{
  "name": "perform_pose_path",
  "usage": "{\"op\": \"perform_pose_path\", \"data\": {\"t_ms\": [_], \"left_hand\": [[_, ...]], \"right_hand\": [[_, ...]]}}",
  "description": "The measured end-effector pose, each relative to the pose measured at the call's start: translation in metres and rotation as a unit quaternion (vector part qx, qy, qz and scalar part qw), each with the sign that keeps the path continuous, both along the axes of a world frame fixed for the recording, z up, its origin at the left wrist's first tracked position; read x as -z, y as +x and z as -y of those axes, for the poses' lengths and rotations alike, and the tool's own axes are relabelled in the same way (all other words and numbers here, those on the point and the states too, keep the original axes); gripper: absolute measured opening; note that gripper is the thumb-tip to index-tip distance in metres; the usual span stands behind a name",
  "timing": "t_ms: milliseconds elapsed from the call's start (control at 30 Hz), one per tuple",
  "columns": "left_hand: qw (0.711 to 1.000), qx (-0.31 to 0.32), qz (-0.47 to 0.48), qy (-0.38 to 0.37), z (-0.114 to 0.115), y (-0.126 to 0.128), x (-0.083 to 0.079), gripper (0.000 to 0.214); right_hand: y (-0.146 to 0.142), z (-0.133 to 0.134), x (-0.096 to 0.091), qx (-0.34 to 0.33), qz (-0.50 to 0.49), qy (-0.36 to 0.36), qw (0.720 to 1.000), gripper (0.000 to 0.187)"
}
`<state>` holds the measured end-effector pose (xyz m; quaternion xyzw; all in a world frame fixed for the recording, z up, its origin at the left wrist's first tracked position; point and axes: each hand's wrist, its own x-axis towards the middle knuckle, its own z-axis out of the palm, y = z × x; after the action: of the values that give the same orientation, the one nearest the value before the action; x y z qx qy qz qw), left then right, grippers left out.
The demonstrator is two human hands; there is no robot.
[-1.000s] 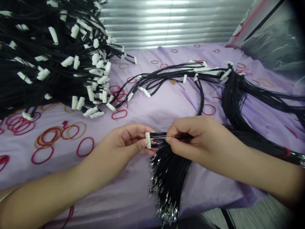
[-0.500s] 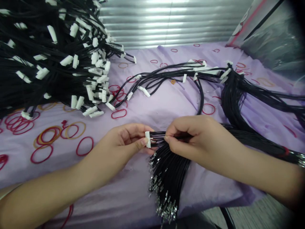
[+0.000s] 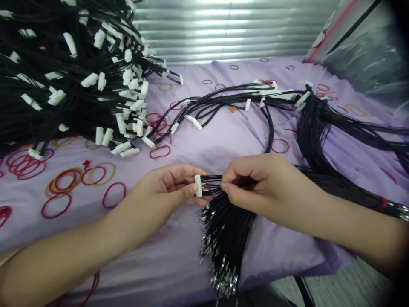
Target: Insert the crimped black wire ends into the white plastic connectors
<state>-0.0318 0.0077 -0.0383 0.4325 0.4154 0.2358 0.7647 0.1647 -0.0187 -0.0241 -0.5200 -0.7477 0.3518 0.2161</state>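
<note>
Between the thumb and fingers of my left hand [image 3: 174,185] is a white connector housing [image 3: 198,186], held upright on its edge. Several black wires [image 3: 212,177] run from the housing toward the right. My right hand [image 3: 255,181] pinches black wire a short way from the housing; its fingertips hide which strands it grips. Below both hands, a bundle of loose black wires [image 3: 234,226] fans down over the table's front, with bare metal terminals [image 3: 223,273] at the ends.
A large heap of black cables with white connectors [image 3: 89,81] fills the left back. More finished cables [image 3: 223,96] lie across the middle. Red and yellow rubber bands [image 3: 65,181] are scattered over the purple cloth [image 3: 153,264]. A clear plastic bag [image 3: 367,64] stands at the back right.
Hardly anything differs. Both hands keep their grips, and the white connector housing has shifted very slightly upward.
</note>
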Motion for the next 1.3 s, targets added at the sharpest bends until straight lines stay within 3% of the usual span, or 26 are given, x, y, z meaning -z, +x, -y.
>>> {"op": "perform_pose_path", "data": {"t_ms": [567,1033,1300], "left_hand": [[1.0,0.004,0.007,0.001,-0.001,0.0,0.001,0.01],[1.0,-0.017,-0.005,-0.014,0.003,0.002,-0.001,0.013],[1.0,0.002,-0.013,-0.015,0.003,-0.001,0.0,0.011]], "right_hand": [[-0.004,0.0,0.002,0.001,0.022,0.036,0.999,0.013],[-0.011,0.003,0.001,0.006,0.079,0.024,0.997,0.018],[-0.01,0.004,0.005,-0.013,0.071,0.029,0.997,0.016]]}}
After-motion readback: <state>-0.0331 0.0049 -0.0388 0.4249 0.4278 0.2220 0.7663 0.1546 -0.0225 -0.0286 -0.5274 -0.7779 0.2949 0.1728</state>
